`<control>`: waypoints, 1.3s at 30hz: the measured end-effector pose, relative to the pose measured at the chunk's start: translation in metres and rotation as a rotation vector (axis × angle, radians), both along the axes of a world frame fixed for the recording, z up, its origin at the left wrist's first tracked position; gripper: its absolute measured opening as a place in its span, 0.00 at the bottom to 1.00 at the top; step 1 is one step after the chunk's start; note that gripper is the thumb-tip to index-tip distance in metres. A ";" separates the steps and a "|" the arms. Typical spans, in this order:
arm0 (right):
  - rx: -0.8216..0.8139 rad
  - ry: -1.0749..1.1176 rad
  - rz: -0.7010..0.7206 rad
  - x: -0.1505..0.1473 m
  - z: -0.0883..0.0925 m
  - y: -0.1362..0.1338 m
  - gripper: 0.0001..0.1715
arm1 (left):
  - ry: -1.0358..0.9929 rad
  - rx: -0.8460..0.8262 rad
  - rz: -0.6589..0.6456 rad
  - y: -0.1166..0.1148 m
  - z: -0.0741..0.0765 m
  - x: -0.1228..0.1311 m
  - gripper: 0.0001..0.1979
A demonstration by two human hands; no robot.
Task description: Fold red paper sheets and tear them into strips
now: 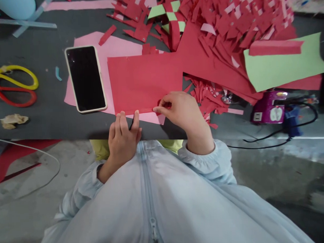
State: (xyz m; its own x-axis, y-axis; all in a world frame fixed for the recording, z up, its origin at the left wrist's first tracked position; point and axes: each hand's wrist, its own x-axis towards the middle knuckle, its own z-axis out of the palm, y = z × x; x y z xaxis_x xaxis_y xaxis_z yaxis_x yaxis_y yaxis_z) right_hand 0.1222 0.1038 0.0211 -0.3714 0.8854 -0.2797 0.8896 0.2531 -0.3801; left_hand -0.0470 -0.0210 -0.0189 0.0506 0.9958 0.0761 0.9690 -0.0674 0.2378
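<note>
A red paper sheet [146, 81] lies over pink paper [115, 46] near the table's front edge, with a narrow fold along its near side. The fingers of my left hand [123, 137] are spread, their tips resting on the near left edge of the red sheet. My right hand [181, 110] pinches that same edge farther right, between thumb and forefinger. Left of the sheet, a phone [86, 79] with a dark screen lies on the pink paper.
Scissors [15, 86] with yellow and red handles lie at the left. Red cut pieces [227, 18] are heaped at the back right, near green paper [283, 66]. A purple box [270, 107] and black cable sit at the right edge.
</note>
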 end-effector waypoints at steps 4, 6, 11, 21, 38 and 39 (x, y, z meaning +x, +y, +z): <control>-0.016 -0.012 -0.012 -0.002 0.003 0.002 0.13 | 0.031 -0.013 -0.018 0.001 0.002 0.001 0.28; -0.014 -0.033 -0.004 -0.004 0.004 0.002 0.13 | 0.056 -0.003 -0.035 0.002 0.001 0.001 0.32; -0.009 -0.071 0.017 -0.006 0.005 0.002 0.13 | 0.140 0.027 -0.064 0.001 0.000 0.004 0.34; -0.022 -0.113 0.033 -0.006 0.003 0.004 0.13 | 0.095 -0.039 -0.232 0.008 0.006 0.012 0.29; -0.033 -0.097 0.037 -0.004 0.000 0.006 0.13 | 0.034 0.043 0.010 -0.005 -0.002 0.000 0.32; -0.032 -0.093 0.037 -0.003 0.000 0.006 0.13 | 0.025 0.034 0.025 -0.006 -0.002 -0.001 0.32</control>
State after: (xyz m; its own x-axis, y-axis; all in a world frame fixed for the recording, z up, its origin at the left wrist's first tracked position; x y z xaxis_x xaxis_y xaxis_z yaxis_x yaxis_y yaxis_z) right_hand 0.1190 0.1094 0.0210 -0.3751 0.8615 -0.3422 0.9117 0.2761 -0.3042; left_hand -0.0481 -0.0267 -0.0211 0.0277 0.9937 0.1088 0.9761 -0.0504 0.2113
